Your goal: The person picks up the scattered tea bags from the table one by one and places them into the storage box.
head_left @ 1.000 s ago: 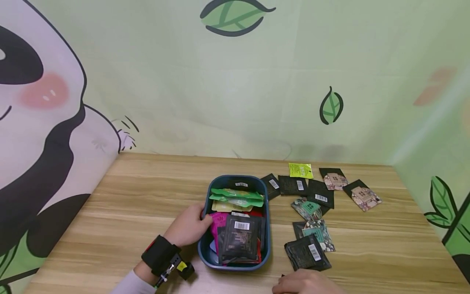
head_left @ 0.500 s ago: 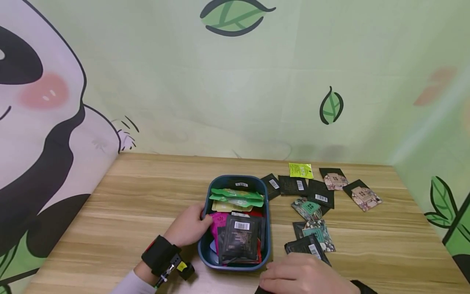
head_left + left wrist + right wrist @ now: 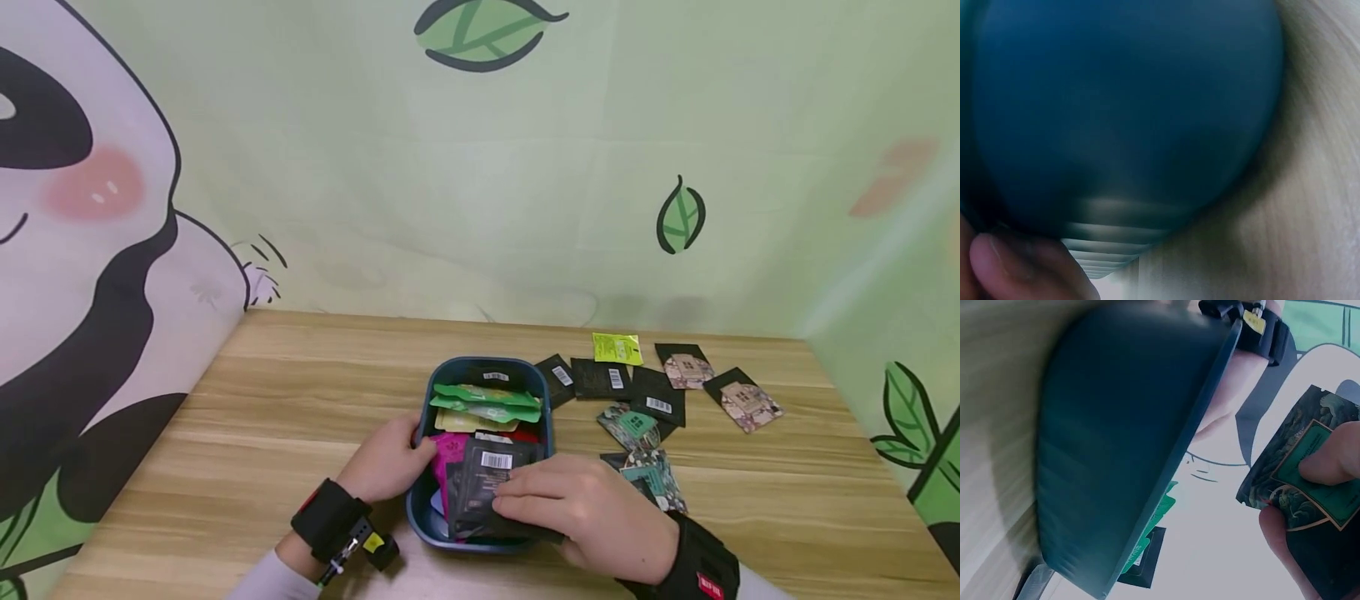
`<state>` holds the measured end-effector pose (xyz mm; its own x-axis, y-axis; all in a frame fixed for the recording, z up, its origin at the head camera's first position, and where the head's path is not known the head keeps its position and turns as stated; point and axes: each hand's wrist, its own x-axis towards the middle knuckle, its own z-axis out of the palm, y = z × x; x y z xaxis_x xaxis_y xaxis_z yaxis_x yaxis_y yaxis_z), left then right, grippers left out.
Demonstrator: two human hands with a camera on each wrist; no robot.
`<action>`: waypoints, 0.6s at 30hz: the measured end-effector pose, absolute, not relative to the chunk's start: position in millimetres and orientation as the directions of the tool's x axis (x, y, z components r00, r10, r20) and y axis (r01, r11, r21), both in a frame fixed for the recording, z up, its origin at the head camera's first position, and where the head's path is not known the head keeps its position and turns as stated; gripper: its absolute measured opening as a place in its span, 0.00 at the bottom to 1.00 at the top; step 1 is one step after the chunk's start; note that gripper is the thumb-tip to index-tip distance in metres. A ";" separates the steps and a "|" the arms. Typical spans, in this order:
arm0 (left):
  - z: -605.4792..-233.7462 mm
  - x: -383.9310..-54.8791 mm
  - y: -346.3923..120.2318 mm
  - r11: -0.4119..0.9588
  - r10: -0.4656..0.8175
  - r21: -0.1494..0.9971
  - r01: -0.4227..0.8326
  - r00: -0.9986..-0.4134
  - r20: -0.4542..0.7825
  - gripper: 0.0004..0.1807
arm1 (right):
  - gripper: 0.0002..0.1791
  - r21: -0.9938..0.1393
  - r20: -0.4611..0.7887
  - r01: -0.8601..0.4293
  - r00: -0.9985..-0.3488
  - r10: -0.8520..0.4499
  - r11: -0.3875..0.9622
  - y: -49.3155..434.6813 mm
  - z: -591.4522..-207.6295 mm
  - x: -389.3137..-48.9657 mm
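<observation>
A blue plastic bin [image 3: 550, 417] filled with sachets stands on the wooden table. My left hand [image 3: 386, 460] grips its left rim, thumb toward the inside; in the left wrist view, fingers [image 3: 1019, 265] lie by the bin's outer wall. My right hand [image 3: 577, 508] is over the near right part of the bin, pinching a dark sachet with a green label [image 3: 1294, 453] between thumb and fingers. Inside the bin, a black sachet with a barcode [image 3: 487, 479] lies near the front, beside a pink packet [image 3: 448, 454]. Green packets [image 3: 487, 402] stand farther back.
Right of the bin lie several black sachets [image 3: 600, 379], some overlapping. Teal-labelled patterned sachets [image 3: 656, 479] lie nearer my right hand, which hides part of that group. A yellow packet [image 3: 617, 348] and two house-print sachets [image 3: 744, 402] are farther back, near the fabric backdrop [image 3: 375, 208].
My right hand has come up from the table's near edge and moved left over the bin, carrying the dark sachet. My left hand keeps its grip on the rim.
</observation>
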<state>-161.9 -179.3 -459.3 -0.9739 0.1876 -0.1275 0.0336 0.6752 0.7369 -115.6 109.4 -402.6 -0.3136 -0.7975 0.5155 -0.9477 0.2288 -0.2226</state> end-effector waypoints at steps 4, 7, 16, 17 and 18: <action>-459.0 -161.3 -179.0 0.670 0.188 0.742 0.036 -0.974 -0.124 0.11 | 0.31 -0.234 0.510 -0.936 -0.349 -0.786 0.264 102.0 -402.8 -126.7; -458.0 -161.5 -179.4 0.666 0.193 0.745 0.041 -0.974 -0.119 0.11 | 0.30 -0.212 0.522 -0.938 -0.347 -0.779 0.275 97.1 -404.8 -137.2; -456.4 -161.7 -178.7 0.672 0.198 0.738 0.056 -0.974 -0.107 0.09 | 0.41 -0.212 0.431 -0.903 -0.430 -0.793 0.374 87.4 -413.9 -159.6; -456.3 -161.6 -178.7 0.673 0.199 0.737 0.055 -0.974 -0.109 0.09 | 0.47 -0.227 0.385 -0.891 -0.453 -0.804 0.393 86.7 -414.7 -159.9; -456.4 -161.6 -178.9 0.673 0.202 0.737 0.059 -0.974 -0.106 0.08 | 0.53 -0.240 0.343 -0.881 -0.470 -0.814 0.408 86.0 -415.2 -159.6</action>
